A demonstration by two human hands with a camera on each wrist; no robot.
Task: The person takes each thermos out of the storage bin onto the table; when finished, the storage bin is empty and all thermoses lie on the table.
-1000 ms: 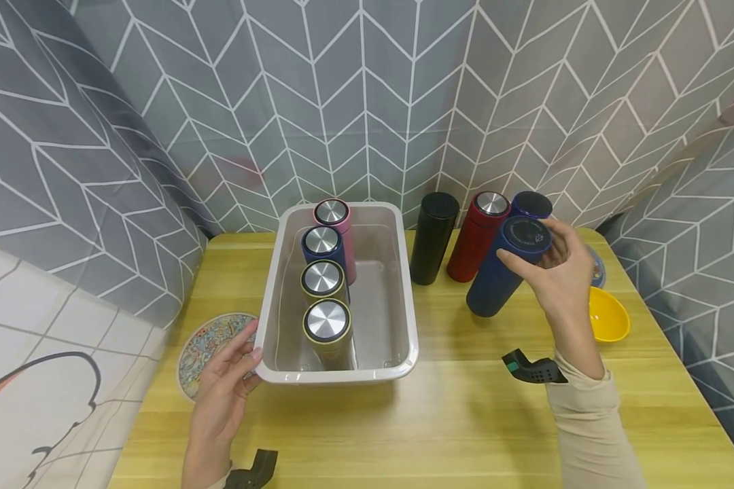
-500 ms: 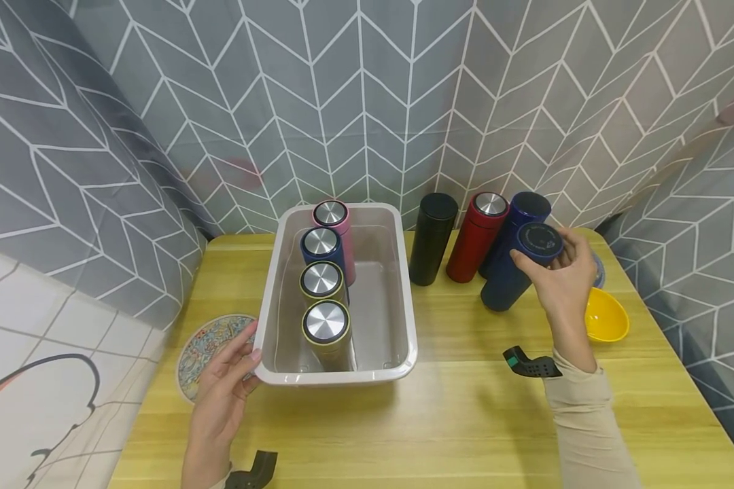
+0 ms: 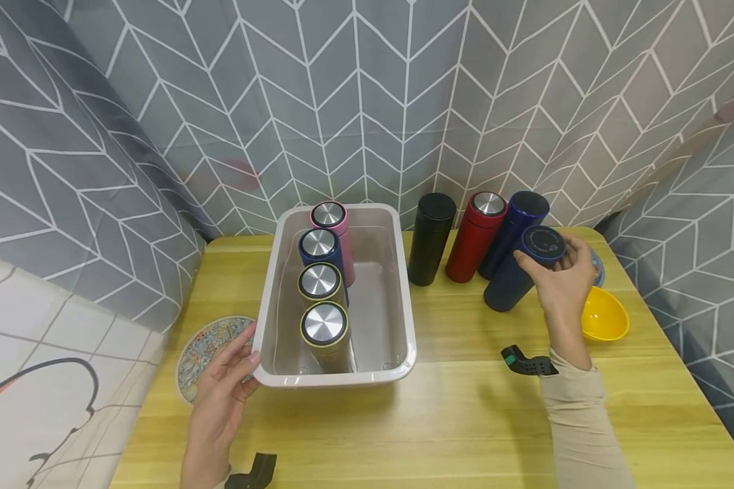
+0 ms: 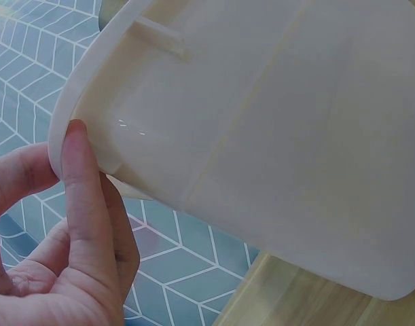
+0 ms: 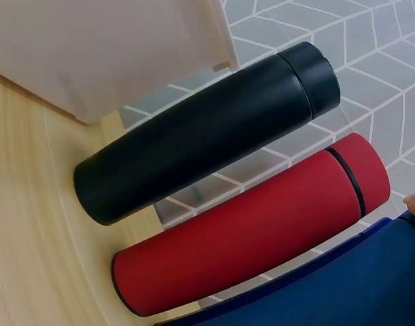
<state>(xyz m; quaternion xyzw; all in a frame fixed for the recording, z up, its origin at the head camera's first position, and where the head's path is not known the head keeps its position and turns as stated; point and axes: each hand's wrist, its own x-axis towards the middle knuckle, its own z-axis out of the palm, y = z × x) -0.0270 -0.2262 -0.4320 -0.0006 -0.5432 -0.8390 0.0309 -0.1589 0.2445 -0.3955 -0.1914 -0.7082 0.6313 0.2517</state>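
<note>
My left hand (image 3: 220, 401) pinches the near left corner of a pale grey plastic tub (image 3: 408, 299); the left wrist view shows fingers on both sides of its rim. Four-sided and deep, the tub holds several steel-lidded thermos bottles in a row: one pink (image 3: 342, 234), one blue (image 3: 330, 255) and two olive-gold, the nearer olive-gold bottle (image 3: 325, 333) in front. At the right, my right hand (image 3: 559, 278) grips the upper end of a matte dark blue thermos bottle (image 3: 508, 284). A faintly printed dark disc (image 3: 543, 242) forms its upper end. Its lower end appears to meet the table.
Left of the held bottle stand a black bottle (image 3: 431, 238), a red bottle (image 3: 474, 244) and a glossy blue bottle (image 3: 520, 217). A yellow bowl (image 3: 605, 316) sits near my right wrist. Patterned round mat (image 3: 198, 353) lies left of the tub on the wooden table (image 3: 446, 428).
The matte blue bottle, held in my right hand, has moved right and its lower end has shifted right too, settling beside the glossy blue one. My left hand has kept its hold on the tub.
</note>
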